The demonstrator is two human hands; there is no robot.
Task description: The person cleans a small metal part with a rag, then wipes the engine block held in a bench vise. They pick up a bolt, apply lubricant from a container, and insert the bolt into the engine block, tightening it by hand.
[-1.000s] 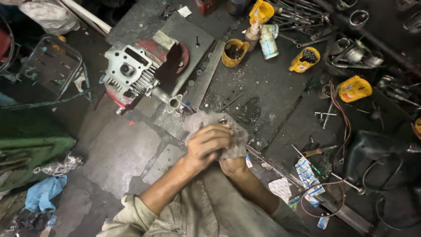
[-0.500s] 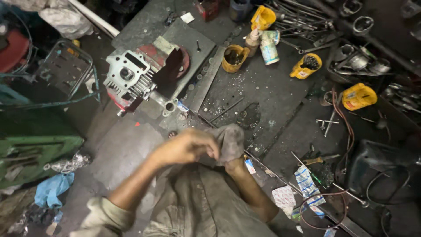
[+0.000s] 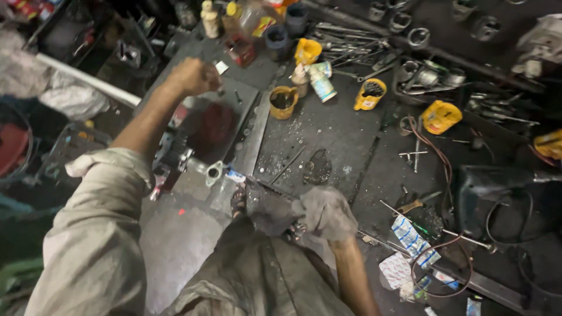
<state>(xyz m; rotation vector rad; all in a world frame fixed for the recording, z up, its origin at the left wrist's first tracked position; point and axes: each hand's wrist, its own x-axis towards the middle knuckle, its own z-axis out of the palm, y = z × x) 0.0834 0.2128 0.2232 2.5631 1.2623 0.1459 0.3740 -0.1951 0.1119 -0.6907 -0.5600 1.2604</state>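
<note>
My right hand (image 3: 321,217) is wrapped in a dirty grey rag (image 3: 293,209) and grips it low over my lap, near a sandalled foot (image 3: 238,201). My left arm stretches out to the upper left. My left hand (image 3: 193,76) is a closed fist above the grey metal plate (image 3: 249,99), next to a small white scrap (image 3: 221,67). I see nothing in the fist. A finned engine part (image 3: 175,158) with a red side lies under my left forearm, partly hidden by it.
Yellow cans and cups (image 3: 283,102) (image 3: 370,95) (image 3: 440,116), a spray can (image 3: 321,85) and bottles stand at the back of the greasy floor. Wrenches and metal rings (image 3: 418,38) lie upper right. Cables (image 3: 439,169), rods and small packets (image 3: 410,234) are scattered on the right.
My left hand has let go of the rag and swung up and away to the upper left. The right hand keeps the rag. The view has tilted toward the back.
</note>
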